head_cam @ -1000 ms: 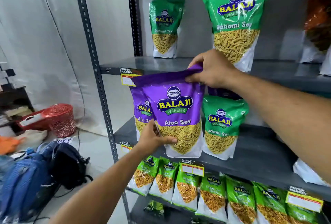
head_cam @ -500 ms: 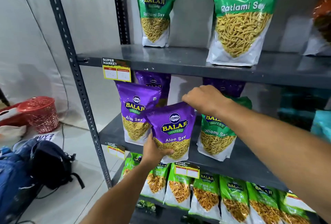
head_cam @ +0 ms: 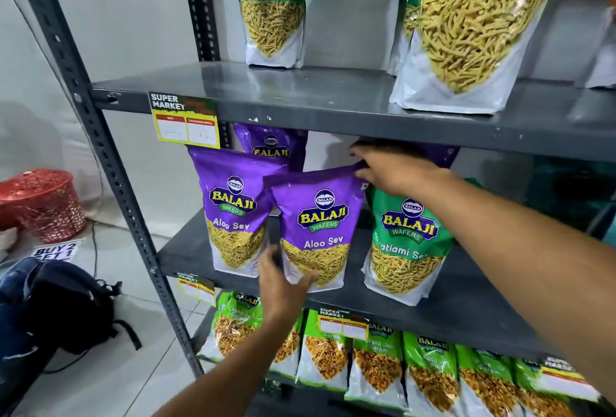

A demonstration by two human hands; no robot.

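Note:
A purple Balaji Aloo Sev bag (head_cam: 316, 226) stands upright on the grey middle shelf (head_cam: 443, 313). It sits between another purple Aloo Sev bag (head_cam: 233, 206) on its left and a green Ratlami Sev bag (head_cam: 406, 243) on its right. My left hand (head_cam: 283, 286) holds its lower left corner, thumb across the front and fingers behind. My right hand (head_cam: 396, 171) pinches its top right edge, just under the upper shelf. A third purple bag (head_cam: 270, 144) stands behind, partly hidden.
The upper shelf (head_cam: 333, 99) carries two green Ratlami Sev bags (head_cam: 466, 33). Several green Chana Jor Garam packs (head_cam: 376, 363) fill the bottom shelf. The perforated steel post (head_cam: 110, 163) bounds the rack's left. A red basket (head_cam: 46, 206) and a dark backpack (head_cam: 63, 303) lie on the floor.
Both hands carried the purple bag from in front of the rack back and down onto the middle shelf, beside the other purple bag. My view has moved closer.

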